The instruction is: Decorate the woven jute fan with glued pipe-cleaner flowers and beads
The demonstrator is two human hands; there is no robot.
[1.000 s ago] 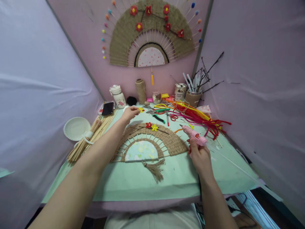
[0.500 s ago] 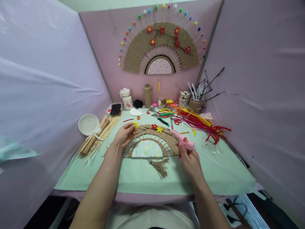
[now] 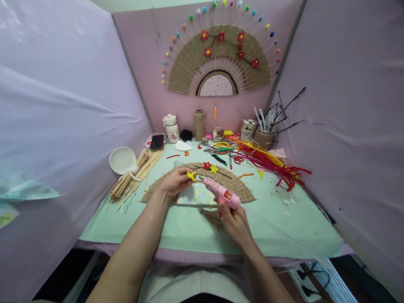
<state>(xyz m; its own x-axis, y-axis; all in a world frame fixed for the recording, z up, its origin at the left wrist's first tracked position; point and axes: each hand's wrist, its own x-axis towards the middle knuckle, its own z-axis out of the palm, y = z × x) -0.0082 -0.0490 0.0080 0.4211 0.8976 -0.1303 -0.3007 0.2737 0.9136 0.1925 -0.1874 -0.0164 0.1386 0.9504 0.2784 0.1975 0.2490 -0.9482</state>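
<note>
My left hand (image 3: 176, 182) pinches a small yellow flower (image 3: 191, 176) above the woven fan. My right hand (image 3: 234, 219) is wrapped round a pink hot glue gun (image 3: 222, 192), a red light glowing near its grip. The gun's nozzle points left and sits close beside the yellow flower; I cannot tell if they touch. Under both hands lies the twine-covered fan (image 3: 241, 189), with a red flower (image 3: 207, 165) and another yellow flower (image 3: 214, 169) on its upper band. The fan's pale floral centre (image 3: 195, 195) and twine tassel (image 3: 212, 216) are partly covered by my hands and the gun.
Bundled sticks (image 3: 129, 185) and a white dish (image 3: 122, 160) lie left. Pliers (image 3: 218, 159), red scissors (image 3: 237, 159) and coloured pipe cleaners (image 3: 274, 162) lie behind and right. A bottle (image 3: 171, 128) and twine spool (image 3: 199, 125) stand at the back. A power strip (image 3: 304, 282) is below right.
My right hand has brought the glue gun left, its nozzle now beside the yellow flower. My left hand has moved right and slightly down with the flower. The view has shifted slightly.
</note>
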